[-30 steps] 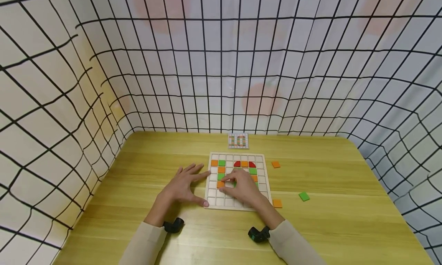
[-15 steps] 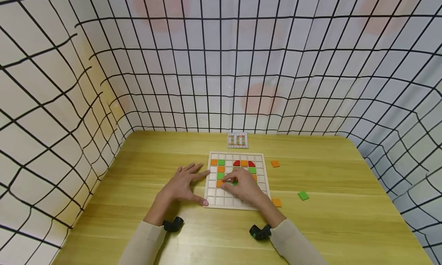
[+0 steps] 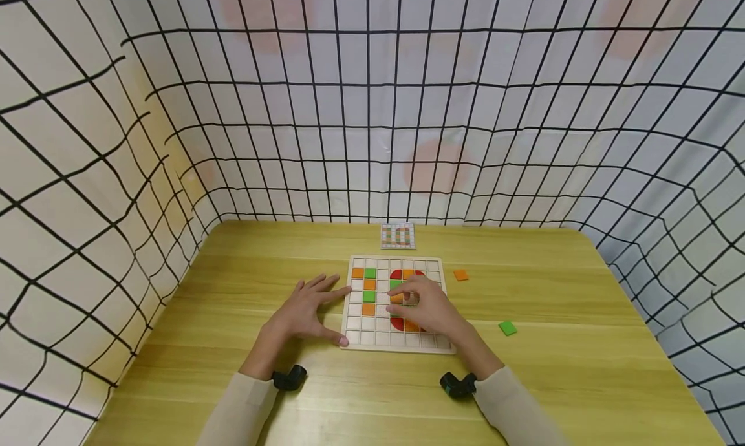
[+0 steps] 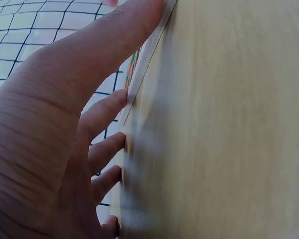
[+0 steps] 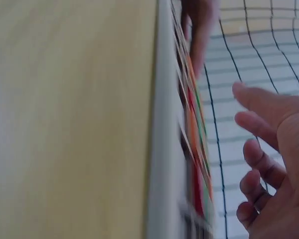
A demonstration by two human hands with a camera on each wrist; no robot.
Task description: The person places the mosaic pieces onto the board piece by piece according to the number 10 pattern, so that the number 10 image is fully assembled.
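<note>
A pale gridded board (image 3: 361, 339) lies on the table, with orange and green square tiles and red quarter-round pieces in its cells. My left hand (image 3: 304, 310) rests at the board's left side, fingers spread, thumb and index fingertips at its edge. Over the board's right half hovers my right hand (image 3: 431, 309), partly hiding the pieces there. Its thumb and index finger stand apart, and nothing shows between them in the right wrist view. Left of that hand, an orange tile (image 3: 368, 309) ends a column below a green tile (image 3: 369, 296).
Behind the board lies a small card (image 3: 398, 236) printed with a coloured grid pattern. To the right are a loose orange tile (image 3: 461, 275) and a loose green tile (image 3: 508, 328). Black-lined netting (image 3: 372, 142) over white cloth walls the table's back and sides.
My right hand has drawn back to the right from the orange tile in the left column, leaving it in its cell. The right forearm now covers a loose orange tile. My left hand stays put.
</note>
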